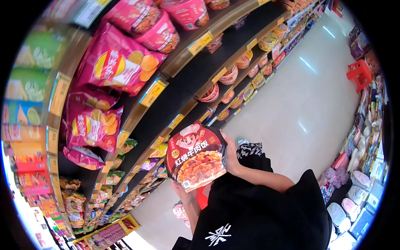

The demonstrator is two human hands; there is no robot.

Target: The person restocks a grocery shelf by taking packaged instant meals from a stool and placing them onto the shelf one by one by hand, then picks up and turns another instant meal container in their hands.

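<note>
Both of my hands are closed on a dark red instant rice meal tub (196, 156), tilted in front of my body. Its lid shows a cartoon chef, Chinese lettering and a picture of beef with rice. My left hand (183, 193) grips the lower left edge, its fingers mostly hidden beneath the pack. On the right side, my right hand (230, 153) holds the edge, the fingers partly out of sight behind it. Part of a red object (202, 197) shows below the tub, too covered to name.
Store shelves (183, 79) run along the left, with pink chip bags (114, 62), pink noodle tubs (185, 12) and yellow price tags (153, 92). A pale floor aisle (287, 91) lies to the right. Beyond it stand a red stool (359, 76) and shelves of slippers (352, 206).
</note>
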